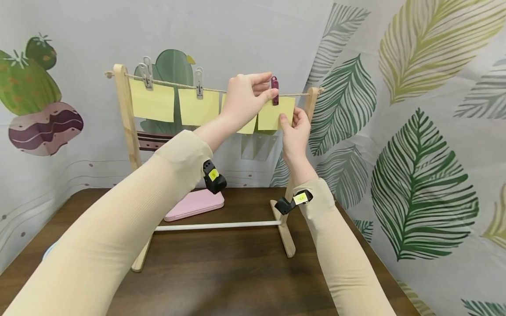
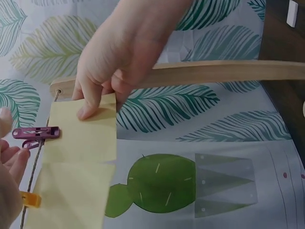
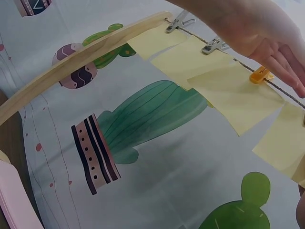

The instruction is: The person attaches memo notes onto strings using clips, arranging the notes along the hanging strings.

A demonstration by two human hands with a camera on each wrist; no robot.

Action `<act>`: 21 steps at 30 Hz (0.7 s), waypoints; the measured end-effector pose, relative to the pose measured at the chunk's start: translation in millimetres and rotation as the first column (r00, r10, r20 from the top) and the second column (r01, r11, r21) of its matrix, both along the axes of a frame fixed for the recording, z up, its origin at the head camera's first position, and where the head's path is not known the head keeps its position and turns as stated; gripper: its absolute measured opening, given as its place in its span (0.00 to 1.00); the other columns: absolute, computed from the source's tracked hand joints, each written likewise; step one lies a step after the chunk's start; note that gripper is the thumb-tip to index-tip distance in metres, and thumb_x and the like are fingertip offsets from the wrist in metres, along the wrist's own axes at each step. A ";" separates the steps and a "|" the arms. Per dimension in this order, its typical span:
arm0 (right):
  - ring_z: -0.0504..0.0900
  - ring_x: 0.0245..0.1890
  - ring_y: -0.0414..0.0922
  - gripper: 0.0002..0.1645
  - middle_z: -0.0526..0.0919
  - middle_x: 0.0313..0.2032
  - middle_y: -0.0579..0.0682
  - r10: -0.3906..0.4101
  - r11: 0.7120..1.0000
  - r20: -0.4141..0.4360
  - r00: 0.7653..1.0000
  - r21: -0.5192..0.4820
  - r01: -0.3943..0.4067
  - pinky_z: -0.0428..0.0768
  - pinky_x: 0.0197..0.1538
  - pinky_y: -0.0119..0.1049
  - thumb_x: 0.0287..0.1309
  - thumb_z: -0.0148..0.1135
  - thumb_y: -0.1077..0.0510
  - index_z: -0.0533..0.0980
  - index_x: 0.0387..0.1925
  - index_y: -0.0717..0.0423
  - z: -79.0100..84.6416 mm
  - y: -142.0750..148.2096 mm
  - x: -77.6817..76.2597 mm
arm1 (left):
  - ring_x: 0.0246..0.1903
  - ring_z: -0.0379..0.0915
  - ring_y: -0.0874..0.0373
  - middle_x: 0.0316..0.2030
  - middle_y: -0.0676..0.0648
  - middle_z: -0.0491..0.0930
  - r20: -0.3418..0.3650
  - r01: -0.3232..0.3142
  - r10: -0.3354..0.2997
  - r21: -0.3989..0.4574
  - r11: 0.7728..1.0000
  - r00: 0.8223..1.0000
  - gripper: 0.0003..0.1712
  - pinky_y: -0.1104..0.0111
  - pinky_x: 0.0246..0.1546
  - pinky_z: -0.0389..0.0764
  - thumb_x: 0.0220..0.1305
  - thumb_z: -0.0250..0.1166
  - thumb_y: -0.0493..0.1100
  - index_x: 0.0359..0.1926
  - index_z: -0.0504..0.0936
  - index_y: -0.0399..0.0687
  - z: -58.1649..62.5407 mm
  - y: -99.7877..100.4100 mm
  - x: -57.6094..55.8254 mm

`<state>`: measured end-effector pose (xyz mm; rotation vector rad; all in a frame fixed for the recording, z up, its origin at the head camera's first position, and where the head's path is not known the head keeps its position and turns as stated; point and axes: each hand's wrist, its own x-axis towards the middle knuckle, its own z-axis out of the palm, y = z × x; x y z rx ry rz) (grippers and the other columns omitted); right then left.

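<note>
A purple clothespin (image 1: 275, 100) grips the top of a yellow paper sheet (image 1: 270, 117) at the rope's right end. My left hand (image 1: 245, 98) is beside this clothespin, thumb and fingers spread around its handle end; in the left wrist view, they stand slightly apart from it. Lower down, my right hand (image 1: 296, 134) pinches the sheet's right edge, thumb in front and fingers behind. An orange clothespin (image 3: 259, 75) fixes the neighbouring yellow sheet (image 3: 238, 100), partly hidden by my left hand in the head view. Grey clothespins (image 1: 199, 83) hold two more yellow sheets (image 1: 197, 107) at the left.
The rope (image 1: 170, 83) runs between two posts of a wooden stand (image 1: 125, 114), joined low down by a white bar (image 1: 221, 226). Behind the bar, a pink case (image 1: 201, 204) lies on the brown table (image 1: 221, 272). A patterned cloth (image 1: 253, 35) hangs behind.
</note>
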<state>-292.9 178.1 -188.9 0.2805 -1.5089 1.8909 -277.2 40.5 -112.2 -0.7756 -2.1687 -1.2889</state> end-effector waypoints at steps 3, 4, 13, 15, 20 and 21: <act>0.77 0.40 0.38 0.17 0.78 0.41 0.51 0.003 1.000 -0.006 1.000 0.000 -0.003 0.77 0.47 0.29 0.64 0.56 0.72 0.69 0.54 0.74 -1.2 0.2 0.9 | 0.49 0.83 0.56 0.55 0.44 0.81 -0.058 0.015 -0.014 0.007 1.000 0.998 0.27 0.70 0.49 0.81 0.64 0.67 0.46 0.63 0.76 0.45 -4.8 -4.2 2.0; 0.77 0.40 0.38 0.17 0.78 0.41 0.51 0.005 1.000 -0.005 1.000 0.001 -0.005 0.77 0.47 0.29 0.64 0.56 0.71 0.69 0.54 0.74 -1.7 0.3 1.2 | 0.49 0.83 0.56 0.54 0.44 0.82 -0.074 0.024 -0.023 0.019 1.000 0.997 0.27 0.70 0.48 0.81 0.64 0.67 0.46 0.63 0.76 0.44 -6.4 -5.7 2.6; 0.77 0.40 0.39 0.19 0.78 0.40 0.50 0.024 1.000 0.012 1.000 -0.007 -0.024 0.77 0.46 0.27 0.64 0.56 0.71 0.68 0.55 0.74 -9.5 0.9 4.4 | 0.41 0.86 0.54 0.46 0.41 0.86 -0.173 0.131 -0.111 0.112 0.985 0.979 0.19 0.72 0.44 0.82 0.62 0.69 0.41 0.52 0.84 0.37 -26.0 -20.9 11.9; 0.76 0.39 0.39 0.19 0.78 0.38 0.49 0.027 1.000 0.010 1.000 -0.016 -0.027 0.76 0.45 0.26 0.63 0.56 0.72 0.68 0.55 0.75 -12.2 1.1 4.9 | 0.40 0.86 0.53 0.45 0.41 0.87 -0.161 0.149 -0.129 0.120 0.981 0.979 0.17 0.72 0.42 0.82 0.61 0.69 0.40 0.50 0.85 0.37 -31.9 -25.0 14.9; 0.76 0.37 0.38 0.18 0.78 0.37 0.48 0.046 0.999 0.026 0.999 -0.012 -0.046 0.76 0.43 0.25 0.64 0.56 0.72 0.68 0.54 0.74 -23.1 2.9 7.8 | 0.38 0.86 0.52 0.41 0.40 0.87 -0.134 0.181 -0.164 0.131 0.975 0.977 0.14 0.71 0.40 0.83 0.61 0.70 0.38 0.46 0.86 0.35 -52.3 -37.8 20.1; 0.76 0.36 0.37 0.17 0.78 0.36 0.46 0.053 0.999 0.030 0.998 -0.007 -0.053 0.76 0.43 0.25 0.64 0.56 0.71 0.69 0.53 0.72 -26.0 3.3 8.7 | 0.37 0.86 0.52 0.40 0.40 0.87 -0.134 0.179 -0.161 0.137 0.974 0.978 0.14 0.71 0.40 0.83 0.60 0.70 0.38 0.45 0.86 0.35 -56.9 -40.9 20.7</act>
